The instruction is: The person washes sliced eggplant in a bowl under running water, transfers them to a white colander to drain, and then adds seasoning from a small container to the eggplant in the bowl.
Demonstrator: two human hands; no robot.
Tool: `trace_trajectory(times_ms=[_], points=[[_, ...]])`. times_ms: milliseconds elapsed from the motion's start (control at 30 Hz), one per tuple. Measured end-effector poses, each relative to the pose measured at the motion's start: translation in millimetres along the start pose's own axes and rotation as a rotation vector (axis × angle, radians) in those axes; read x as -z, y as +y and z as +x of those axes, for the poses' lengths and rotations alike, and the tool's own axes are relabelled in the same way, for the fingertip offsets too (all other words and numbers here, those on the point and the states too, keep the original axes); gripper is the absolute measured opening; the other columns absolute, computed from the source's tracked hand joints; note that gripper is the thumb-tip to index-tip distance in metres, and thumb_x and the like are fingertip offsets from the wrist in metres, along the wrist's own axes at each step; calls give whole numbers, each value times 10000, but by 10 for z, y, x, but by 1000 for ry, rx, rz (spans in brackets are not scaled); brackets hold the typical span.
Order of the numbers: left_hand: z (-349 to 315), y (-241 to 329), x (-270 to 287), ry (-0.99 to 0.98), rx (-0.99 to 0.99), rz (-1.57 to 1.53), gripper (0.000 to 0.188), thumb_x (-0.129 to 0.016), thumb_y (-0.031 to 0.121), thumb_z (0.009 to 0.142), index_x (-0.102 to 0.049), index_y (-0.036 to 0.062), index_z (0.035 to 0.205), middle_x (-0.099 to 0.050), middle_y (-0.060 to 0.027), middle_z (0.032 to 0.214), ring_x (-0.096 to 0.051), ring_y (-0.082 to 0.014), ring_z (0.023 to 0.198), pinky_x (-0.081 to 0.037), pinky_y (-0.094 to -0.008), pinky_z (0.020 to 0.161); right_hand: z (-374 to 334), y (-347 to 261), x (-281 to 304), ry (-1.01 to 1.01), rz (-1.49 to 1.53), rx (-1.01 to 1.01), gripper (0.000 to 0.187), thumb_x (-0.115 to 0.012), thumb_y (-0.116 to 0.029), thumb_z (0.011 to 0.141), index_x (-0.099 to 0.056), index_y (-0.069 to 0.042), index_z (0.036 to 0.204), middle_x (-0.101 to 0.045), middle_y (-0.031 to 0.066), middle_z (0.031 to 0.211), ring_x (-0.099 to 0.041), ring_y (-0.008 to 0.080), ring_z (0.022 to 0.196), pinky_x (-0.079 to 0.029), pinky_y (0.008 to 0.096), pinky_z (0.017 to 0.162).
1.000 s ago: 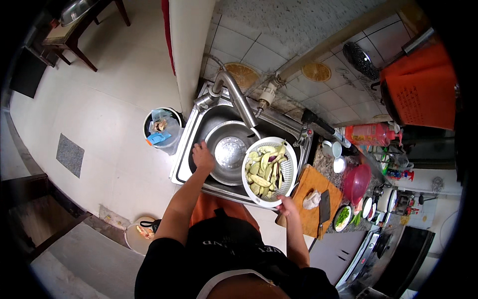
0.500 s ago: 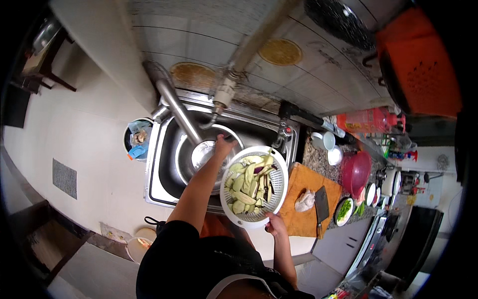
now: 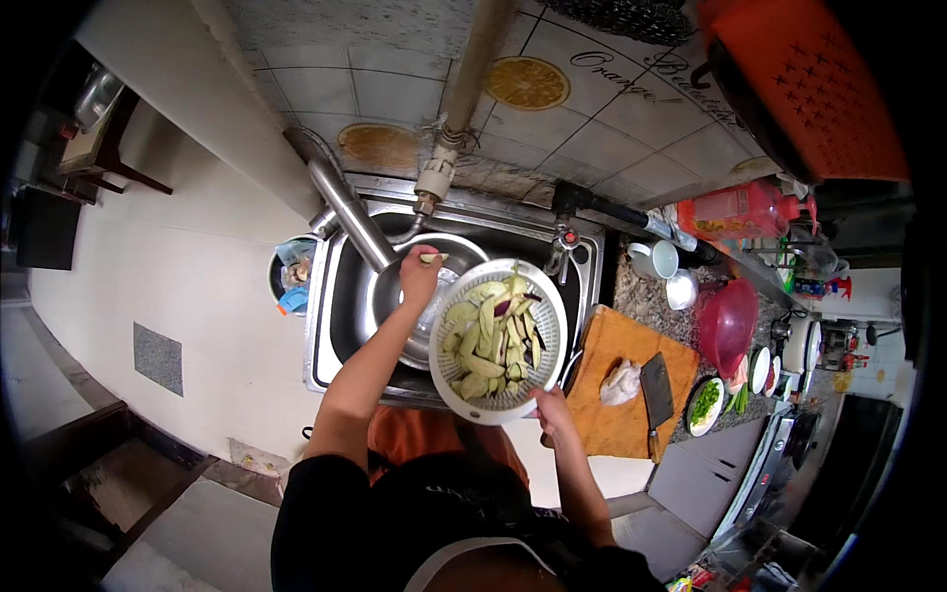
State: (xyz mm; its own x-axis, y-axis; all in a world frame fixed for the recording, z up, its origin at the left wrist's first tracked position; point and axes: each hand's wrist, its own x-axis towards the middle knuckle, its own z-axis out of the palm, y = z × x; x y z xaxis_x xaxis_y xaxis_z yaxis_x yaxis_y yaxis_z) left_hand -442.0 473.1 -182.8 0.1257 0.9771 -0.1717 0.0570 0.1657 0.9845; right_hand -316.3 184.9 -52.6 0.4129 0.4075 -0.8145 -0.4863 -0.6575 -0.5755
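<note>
Right hand (image 3: pixel 552 410) grips colander (image 3: pixel 490 414) at one edge, could tip if hold slackens; left hand (image 3: pixel 418 280) pinches pale slice (image 3: pixel 434 258)

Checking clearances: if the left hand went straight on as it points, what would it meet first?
The left hand would probably meet the far rim of the metal basin, though depth there is unclear.

Bright centre, black bent edges
</note>
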Motion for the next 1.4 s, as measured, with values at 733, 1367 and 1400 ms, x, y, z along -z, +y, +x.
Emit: trace_trajectory(times_ms=[733, 1367, 1400], points=[[-1553, 1127, 1312, -308, 786, -237, 289, -467, -9, 723, -458, -38, 1011, -567, -138, 883, -600, -218, 715, -526, -307, 539, 226, -205, -912, -183, -5, 117, 457, -444, 0, 743, -385, -103, 1185, -568, 72, 872, -557, 119, 595, -388, 209, 357], [-1234, 837, 1402, -463, 959, -391, 167, -436, 32, 754, -488, -54, 888, -572, -123, 832, -606, -212, 694, -531, -312, 631, 399, -297, -981, -337, 31, 88, 467, -448, -40, 760, -327, -78, 1209, -524, 124, 1049, -583, 206, 847, -535, 336, 598], [-1237, 894, 1388, -464, 953, -407, 149, -434, 31, 767, -484, -53, 879, -566, -116, 825, -604, -213, 688, -534, -317, 642, 388, -313, -981, -333, 35, 90, 476, -449, -38, 759, -319, -82, 1215, -522, 124, 1053, -582, 203, 849, -536, 331, 592]])
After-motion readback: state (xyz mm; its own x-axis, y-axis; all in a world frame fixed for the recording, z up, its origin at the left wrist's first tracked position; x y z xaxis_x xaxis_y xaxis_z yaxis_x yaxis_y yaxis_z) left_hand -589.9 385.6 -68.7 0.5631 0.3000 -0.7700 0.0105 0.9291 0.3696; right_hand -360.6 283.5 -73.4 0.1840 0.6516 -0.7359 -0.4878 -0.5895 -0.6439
